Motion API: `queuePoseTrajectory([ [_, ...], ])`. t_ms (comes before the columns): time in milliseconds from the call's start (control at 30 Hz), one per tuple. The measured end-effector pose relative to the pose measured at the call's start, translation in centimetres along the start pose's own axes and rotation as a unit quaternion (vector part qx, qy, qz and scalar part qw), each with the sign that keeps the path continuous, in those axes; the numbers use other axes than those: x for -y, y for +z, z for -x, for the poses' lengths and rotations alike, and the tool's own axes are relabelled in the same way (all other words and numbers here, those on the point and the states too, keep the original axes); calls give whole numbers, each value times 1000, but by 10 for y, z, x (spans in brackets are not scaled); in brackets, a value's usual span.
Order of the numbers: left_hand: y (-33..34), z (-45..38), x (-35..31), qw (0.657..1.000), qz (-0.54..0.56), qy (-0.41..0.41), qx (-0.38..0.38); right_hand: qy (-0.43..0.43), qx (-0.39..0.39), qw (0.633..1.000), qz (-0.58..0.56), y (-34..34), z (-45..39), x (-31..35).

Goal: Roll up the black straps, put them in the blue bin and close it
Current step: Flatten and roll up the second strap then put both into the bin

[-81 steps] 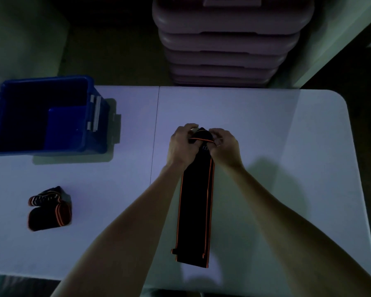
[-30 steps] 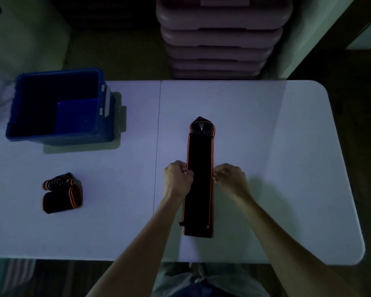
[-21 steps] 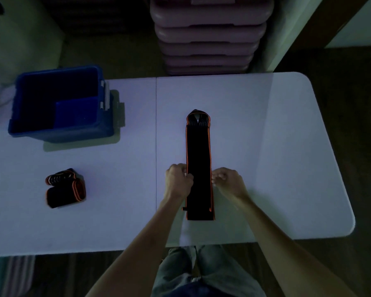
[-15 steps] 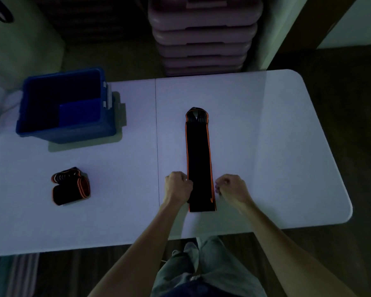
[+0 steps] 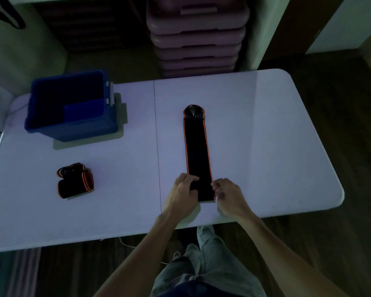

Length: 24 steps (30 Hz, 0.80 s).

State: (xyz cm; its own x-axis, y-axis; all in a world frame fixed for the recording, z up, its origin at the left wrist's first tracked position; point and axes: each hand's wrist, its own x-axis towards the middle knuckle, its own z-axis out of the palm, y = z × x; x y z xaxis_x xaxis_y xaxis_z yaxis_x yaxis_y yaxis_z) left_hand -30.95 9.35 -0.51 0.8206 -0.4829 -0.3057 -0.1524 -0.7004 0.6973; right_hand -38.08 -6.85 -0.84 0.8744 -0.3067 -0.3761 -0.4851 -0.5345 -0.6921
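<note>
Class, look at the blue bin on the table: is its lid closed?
No, the blue bin stands open, its dark inside visible from above.

Pretty dim room: white worktop [image 5: 266,125], stacked purple plastic cases [image 5: 197,35] behind it, dark wood floor [image 5: 341,103].

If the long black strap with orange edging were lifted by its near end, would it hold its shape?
Probably not. The long black strap with orange edging lies flat like soft fabric, so it would likely droop. The folded black strap nearby bends readily, suggesting it is light and flexible.
</note>
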Motion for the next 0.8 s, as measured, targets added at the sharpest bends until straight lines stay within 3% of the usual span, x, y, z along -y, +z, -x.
queuePoseTrajectory([
  [133, -1, 11, -3, 988, -132, 36, 76, -43, 3, 999, 8, 3, 9, -10],
  [300, 3, 13, -3, 953, -275, 101, 73, -186, 60, 968, 156, 3, 17, -12],
  [567, 9, 9, 0, 933, -326, 145, 45, -318, -4, 894, 316, 14, 1, -12],
  [633, 9, 4, 1, 937, -315, 143, 44, -313, 5, 898, 309, 12, -2, -11],
  [800, -8, -10, -7, 968, -217, 105, 63, -194, 73, 957, 203, -5, -8, 1],
])
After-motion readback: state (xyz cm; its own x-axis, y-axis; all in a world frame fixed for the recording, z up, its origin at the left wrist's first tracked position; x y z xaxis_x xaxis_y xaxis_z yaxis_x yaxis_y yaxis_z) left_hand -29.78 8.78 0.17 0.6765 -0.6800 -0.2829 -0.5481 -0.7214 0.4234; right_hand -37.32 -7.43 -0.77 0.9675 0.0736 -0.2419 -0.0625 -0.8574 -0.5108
